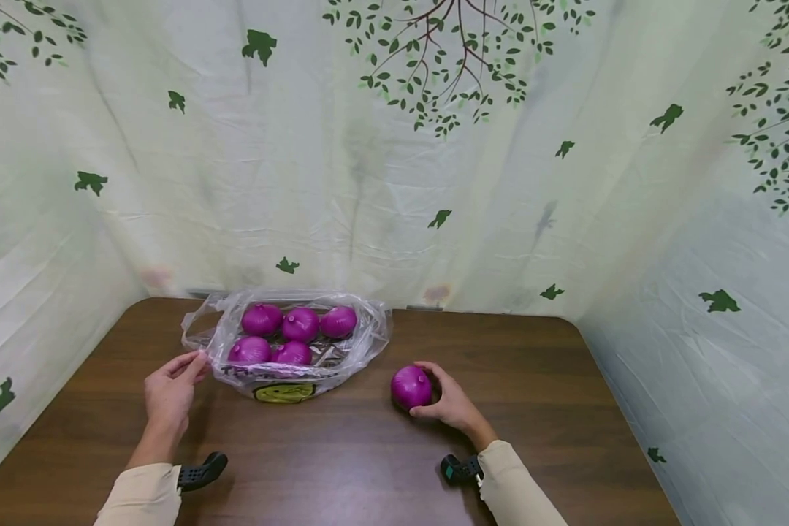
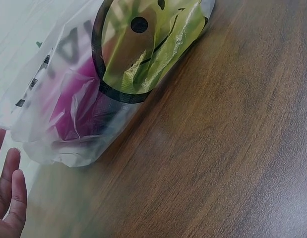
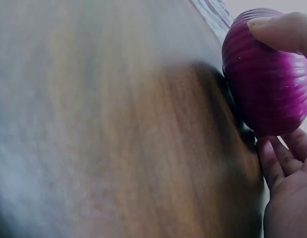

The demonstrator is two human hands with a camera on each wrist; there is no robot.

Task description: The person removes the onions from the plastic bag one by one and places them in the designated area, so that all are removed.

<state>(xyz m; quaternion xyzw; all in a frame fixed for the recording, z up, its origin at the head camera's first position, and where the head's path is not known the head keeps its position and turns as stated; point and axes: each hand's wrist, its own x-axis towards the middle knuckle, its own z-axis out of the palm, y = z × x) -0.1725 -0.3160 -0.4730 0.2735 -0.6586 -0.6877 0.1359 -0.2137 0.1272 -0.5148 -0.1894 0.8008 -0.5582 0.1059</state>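
A clear plastic bag (image 1: 368, 343) with a yellow smiley print (image 2: 138, 44) lies open on the table, several purple onions (image 1: 301, 324) set in two rows inside it. My left hand (image 1: 171, 391) pinches the bag's edge at its near left corner, thumb and fingers together. To the right of the bag, my right hand (image 1: 454, 402) grips a single purple onion (image 1: 410, 387) from its right side. In the right wrist view the thumb (image 3: 279, 32) presses on that onion's ribbed skin, with other fingers curled around its far side.
The brown wooden table (image 1: 342, 467) spreads around the bag and both hands. Behind and at the sides hangs a pale curtain (image 1: 381, 183) with green leaf prints. A dark strap device (image 1: 201, 471) sits on the left wrist and another (image 1: 460, 469) on the right.
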